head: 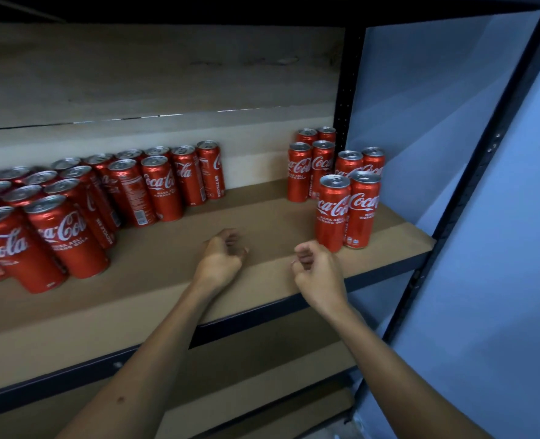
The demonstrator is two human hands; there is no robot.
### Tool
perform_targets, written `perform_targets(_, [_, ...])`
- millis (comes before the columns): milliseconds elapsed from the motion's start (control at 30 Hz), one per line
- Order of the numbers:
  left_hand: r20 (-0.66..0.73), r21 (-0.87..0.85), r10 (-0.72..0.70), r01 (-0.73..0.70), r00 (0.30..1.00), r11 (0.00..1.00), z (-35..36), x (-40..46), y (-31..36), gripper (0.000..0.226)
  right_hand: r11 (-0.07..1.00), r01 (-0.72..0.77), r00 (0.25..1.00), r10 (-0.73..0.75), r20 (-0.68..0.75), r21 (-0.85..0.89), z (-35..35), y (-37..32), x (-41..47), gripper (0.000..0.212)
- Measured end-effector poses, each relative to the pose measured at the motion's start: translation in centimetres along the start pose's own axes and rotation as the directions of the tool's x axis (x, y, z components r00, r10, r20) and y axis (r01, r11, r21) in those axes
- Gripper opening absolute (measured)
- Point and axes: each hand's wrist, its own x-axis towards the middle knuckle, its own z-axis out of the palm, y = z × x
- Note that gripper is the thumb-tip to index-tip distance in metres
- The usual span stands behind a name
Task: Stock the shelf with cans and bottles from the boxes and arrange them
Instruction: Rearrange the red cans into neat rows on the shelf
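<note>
Many red Coca-Cola cans stand upright on a brown shelf board [256, 217]. A large block of cans [72, 201] fills the left side in several rows. A smaller group of cans [335, 175] stands in pairs at the right end, the nearest pair [346, 213] close to the front edge. My left hand [221, 255] hovers over the bare middle of the board, fingers loosely curled, holding nothing. My right hand [316, 267] hangs just in front of and left of the nearest right-hand can, fingers also loosely curled and empty.
A dark metal upright [346, 99] stands at the back right and another [471, 191] at the front right, beside a pale blue wall [500, 280]. A dark rail [262, 315] edges the shelf front. Lower boards [246, 394] lie beneath. The upper shelf's underside is close overhead.
</note>
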Motion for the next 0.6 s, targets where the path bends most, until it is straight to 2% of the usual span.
perform_targets(200, [-0.111,0.028,-0.081,0.084,0.991,0.996,-5.9,1.1,-3.5,0.036,0.998,-0.02,0.986,0.029,0.163,-0.058,4.4,-3.5,1.9,0.023])
perform_targets(333, [-0.269,-0.004,-0.155,0.16,0.951,0.987,-8.8,1.7,-5.9,0.032,1.0,-0.01,0.969,0.011,0.249,-0.006,8.5,-5.4,3.0,0.021])
perform_targets(467, [-0.402,-0.026,-0.204,0.212,0.892,0.977,-11.1,1.9,-7.1,0.044,0.992,-0.062,0.964,0.031,0.264,0.108,14.2,-7.4,4.9,0.023])
perform_targets(600, [-0.466,-0.094,-0.238,0.219,0.852,0.971,-11.8,2.5,-6.4,0.06,0.977,0.004,0.97,-0.055,0.239,0.211,18.5,-8.9,6.7,0.02])
